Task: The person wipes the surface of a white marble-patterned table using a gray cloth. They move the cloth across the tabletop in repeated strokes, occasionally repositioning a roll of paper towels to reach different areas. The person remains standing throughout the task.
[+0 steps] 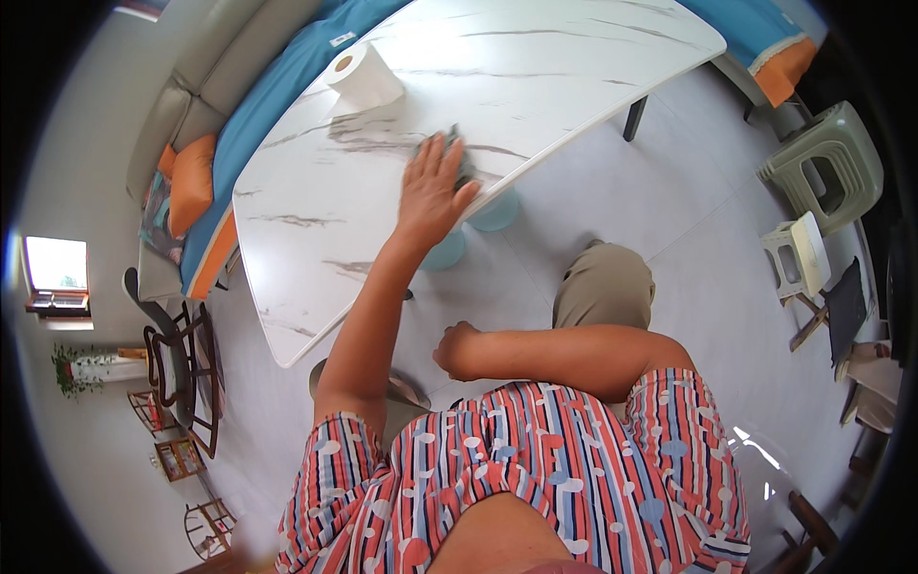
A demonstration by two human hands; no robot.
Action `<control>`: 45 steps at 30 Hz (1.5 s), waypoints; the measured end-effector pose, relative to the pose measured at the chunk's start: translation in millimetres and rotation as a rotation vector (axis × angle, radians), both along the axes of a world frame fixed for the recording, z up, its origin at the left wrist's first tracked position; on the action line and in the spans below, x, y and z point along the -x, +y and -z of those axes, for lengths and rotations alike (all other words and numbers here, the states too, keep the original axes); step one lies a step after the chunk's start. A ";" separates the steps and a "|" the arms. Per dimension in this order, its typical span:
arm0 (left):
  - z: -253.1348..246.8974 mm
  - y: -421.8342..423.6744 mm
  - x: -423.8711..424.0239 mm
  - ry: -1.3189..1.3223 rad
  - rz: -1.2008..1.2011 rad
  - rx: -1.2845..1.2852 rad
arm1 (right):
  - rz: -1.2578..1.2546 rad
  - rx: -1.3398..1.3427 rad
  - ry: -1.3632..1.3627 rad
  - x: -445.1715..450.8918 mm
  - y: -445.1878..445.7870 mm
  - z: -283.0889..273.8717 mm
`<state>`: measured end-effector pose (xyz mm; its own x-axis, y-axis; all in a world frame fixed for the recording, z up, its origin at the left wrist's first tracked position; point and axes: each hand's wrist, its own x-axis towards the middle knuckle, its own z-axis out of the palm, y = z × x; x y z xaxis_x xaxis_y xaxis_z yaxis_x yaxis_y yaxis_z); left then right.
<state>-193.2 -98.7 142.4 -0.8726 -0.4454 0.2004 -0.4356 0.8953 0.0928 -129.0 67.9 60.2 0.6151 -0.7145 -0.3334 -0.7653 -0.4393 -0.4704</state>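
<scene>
My left hand [432, 192] lies palm down near the front edge of a white marble-patterned table [308, 179]. Under its fingers is a dark grey-green cloth [465, 166], mostly covered by the hand; the fingers are slightly spread and pressed on it. A white paper towel roll [369, 79] is on the tabletop beyond the hand, towards the sofa. My right hand [457, 351] is curled in front of my body, off the table, above the floor; whether anything is inside it cannot be seen.
Blue stools [495, 212] are under the table edge. A sofa [237, 50] with a blue cover and an orange cushion [192, 185] runs along the far left side. Stacked grey-green plastic stools [825, 168] and a white folding stool [797, 255] stand at right, a rocking chair [183, 366] at left.
</scene>
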 end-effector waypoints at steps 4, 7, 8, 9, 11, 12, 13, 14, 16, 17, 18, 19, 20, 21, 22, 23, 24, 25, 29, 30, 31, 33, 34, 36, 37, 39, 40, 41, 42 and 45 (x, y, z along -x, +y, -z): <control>8.1 19.8 115.5 -0.006 0.186 0.008 | 0.063 0.051 -0.025 2.8 -1.7 0.4; 16.8 30.4 186.1 0.056 0.268 0.037 | 0.192 0.010 -0.332 3.6 -11.6 -12.3; 18.4 33.8 203.1 0.046 0.251 0.021 | 0.308 0.016 -0.720 4.9 -8.3 -3.2; 23.1 36.5 219.6 0.058 0.250 0.017 | 0.353 -0.020 -1.044 9.9 -6.3 0.9; 22.9 50.5 246.6 0.069 0.230 -0.033 | 0.268 -0.110 -1.613 27.9 -3.7 6.1; 25.1 54.3 254.7 0.078 0.204 -0.049 | 0.340 -0.236 -1.472 42.5 -2.5 -8.0; 22.2 58.3 261.2 0.069 0.196 -0.065 | 0.275 -0.294 -1.600 51.8 -4.3 -3.4; 23.1 58.4 260.0 0.068 0.214 -0.083 | 0.199 -0.369 -1.725 55.9 -5.2 3.3; 19.3 35.9 245.7 0.054 0.175 -0.091 | 0.278 -0.354 -1.600 50.9 -9.7 -3.8; 18.3 26.8 241.1 0.044 0.138 -0.092 | 0.325 -0.340 -1.534 52.9 -13.1 -7.0; 17.3 16.8 234.4 0.034 0.101 -0.094 | 0.318 -0.291 -1.521 48.5 -19.5 -5.2; 16.8 0.1 218.4 0.057 0.040 -0.098 | 0.361 -0.227 -1.396 45.7 -22.1 -5.7; 22.7 -23.9 189.5 0.065 -0.041 -0.093 | 0.371 -0.197 -1.269 37.1 -20.8 -6.3; 25.6 -41.0 172.1 0.086 -0.077 -0.089 | 0.456 -0.115 -1.019 40.8 -20.9 -17.3; 17.4 -51.6 146.9 0.082 -0.112 -0.093 | 0.423 -0.075 -0.704 42.0 -24.9 -15.0; 11.7 -63.2 121.8 0.084 -0.139 -0.095 | 0.348 -0.028 -0.382 42.7 -30.0 -12.8; 9.9 -74.0 93.1 0.094 -0.159 -0.067 | 0.166 -0.014 0.010 42.9 -36.3 0.8; 13.1 -84.8 57.7 0.100 -0.189 -0.045 | 0.153 -0.012 0.029 41.0 -34.8 0.4; 8.8 -119.0 -60.1 0.064 -0.418 0.025 | 0.139 -0.019 0.061 45.2 -21.4 9.1; 10.2 -131.9 -94.0 0.052 -0.503 0.035 | 0.126 -0.023 0.052 42.1 -17.0 11.3; 8.9 -142.8 -124.2 0.037 -0.588 0.046 | 0.092 -0.017 0.050 38.9 -12.3 11.0; -2.4 -143.3 -146.0 0.017 -0.789 -0.012 | 0.071 -0.013 0.046 40.8 -7.2 13.7; -0.7 -147.2 -157.4 0.008 -0.817 -0.003 | 0.054 -0.009 0.036 34.1 -3.0 15.3; 1.3 -151.1 -165.1 -0.005 -0.868 0.013 | 0.015 0.003 0.035 27.9 2.9 17.6; 3.5 -150.4 -159.3 -0.012 -0.809 0.014 | -0.003 0.010 0.036 26.2 4.6 17.2; 12.1 -144.3 -125.6 -0.026 -0.686 0.019 | -0.004 0.032 0.031 21.6 5.1 22.2; 14.4 -131.1 -96.9 0.016 -0.550 0.016 | 0.008 0.036 0.031 21.4 4.1 25.0; 15.2 -110.1 -66.0 0.058 -0.415 0.010 | 0.020 0.037 0.033 21.2 3.3 24.0; 15.4 -88.8 -39.0 0.067 -0.291 -0.011 | 0.026 0.037 0.037 20.3 3.5 20.0; 10.0 -45.2 18.8 0.195 0.035 0.000 | 0.030 0.007 0.009 24.4 -0.7 7.3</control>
